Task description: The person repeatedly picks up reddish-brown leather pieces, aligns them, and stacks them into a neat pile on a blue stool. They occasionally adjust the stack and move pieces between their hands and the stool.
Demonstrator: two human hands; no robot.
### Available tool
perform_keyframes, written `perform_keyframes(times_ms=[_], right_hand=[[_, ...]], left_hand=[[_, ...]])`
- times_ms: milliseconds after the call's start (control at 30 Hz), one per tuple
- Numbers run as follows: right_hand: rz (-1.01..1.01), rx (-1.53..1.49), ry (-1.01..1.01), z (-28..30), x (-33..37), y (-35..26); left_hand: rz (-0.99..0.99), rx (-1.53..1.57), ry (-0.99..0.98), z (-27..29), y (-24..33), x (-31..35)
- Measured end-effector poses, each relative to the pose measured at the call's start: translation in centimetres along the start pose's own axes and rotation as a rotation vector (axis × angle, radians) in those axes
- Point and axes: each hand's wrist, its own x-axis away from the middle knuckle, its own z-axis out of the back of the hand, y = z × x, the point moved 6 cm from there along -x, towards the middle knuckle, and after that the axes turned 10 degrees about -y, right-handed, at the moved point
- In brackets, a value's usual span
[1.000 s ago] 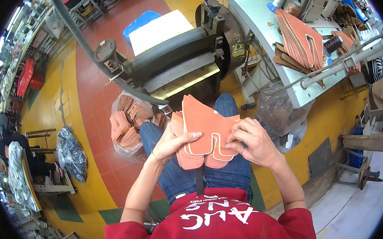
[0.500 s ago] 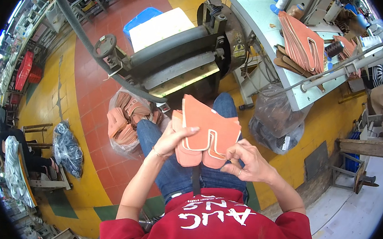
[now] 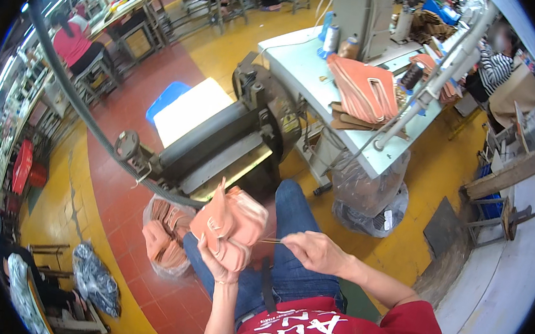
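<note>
Over my lap, my left hand [image 3: 214, 264] is closed on a stack of coral-orange leather pieces [image 3: 246, 219], which is tilted and fanned a little at its edges. A thin tan rubber band [image 3: 272, 240] stretches taut from the right side of the stack. Its other end is pinched in the fingers of my right hand [image 3: 318, 252]. How the band runs behind the pieces is hidden.
A roller machine [image 3: 219, 141] stands ahead, with a grey hose on its left. Bagged coral pieces [image 3: 164, 240] sit by my left knee. At right is a sewing table [image 3: 289, 54] bearing another coral stack [image 3: 364, 90] and thread spools, above dark plastic bags [image 3: 369, 197].
The stack has moved left and turned on edge in my left hand. My right hand has drawn away from it, pulling the band out. The view has shifted, showing more of the room ahead.
</note>
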Motion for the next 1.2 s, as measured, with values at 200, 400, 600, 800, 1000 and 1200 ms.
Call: perform_keyframes(times_ms=[200,400,600,800,1000,1200], right_hand=[[0.277,0.149,-0.022,1.0,-4.6,-2.6],[0.554,0.143,-0.184,-3.5,-3.2,-8.6],[0.024,-0.132,0.122,1.1,-2.7,-3.2],[-0.485,-0.354,0.361,10.9,-1.6,2.6],[-0.217,0.101,0.134,13.9,-8.1,5.8],[-0.578,0.659,0.207,22.6,-14.3,17.5]], left_hand=[[-0.181,0.046,-0.170,-2.6,0.3,0.7],[-0.264,0.086,-0.045,-1.1,3.4,-0.8],[-0.197,0.294,-0.242,-1.4,3.2,0.6],[-0.374,0.053,-0.044,1.1,7.5,2.7],[-0.119,-0.005,-0.167,1.4,5.3,4.5],[0.077,-0.087,-0.191,1.9,2.4,4.9]])
